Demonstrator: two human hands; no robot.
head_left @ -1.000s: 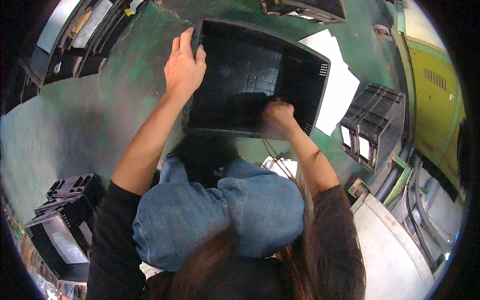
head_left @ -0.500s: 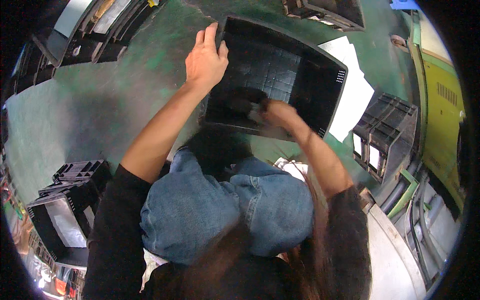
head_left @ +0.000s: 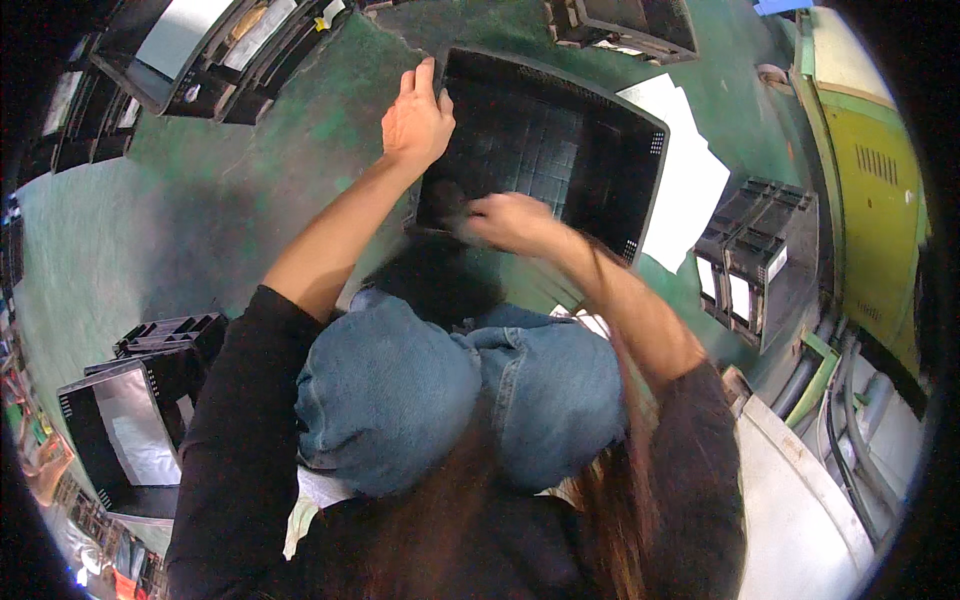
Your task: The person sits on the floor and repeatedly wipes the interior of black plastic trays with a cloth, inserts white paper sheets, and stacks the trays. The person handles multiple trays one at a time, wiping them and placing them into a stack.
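Note:
A black plastic crate (head_left: 610, 165) lies tilted in front of my knees, its hollow inside facing up toward me. My left hand (head_left: 417, 125) holds the crate's left side near the far corner, fingers stretched along the edge and thumb at the rim. Inside the near left part of the crate, my right hand (head_left: 505, 222) is closed with the fingers curled. A dark, blurred thing (head_left: 450, 202) shows at its fingertips, too smeared to name. Both forearms are bare below black sleeves.
White paper sheets (head_left: 685, 180) lie on the green floor right of the crate. Other black crates stand at the right (head_left: 765, 250), far side (head_left: 625, 25), upper left (head_left: 220, 60) and lower left (head_left: 130, 430). A yellow-green cabinet (head_left: 875, 210) stands at the far right.
My right hand has moved left and toward the crate's near left corner with the dark thing. My left hand stays on the crate's side. The whole view has shifted slightly.

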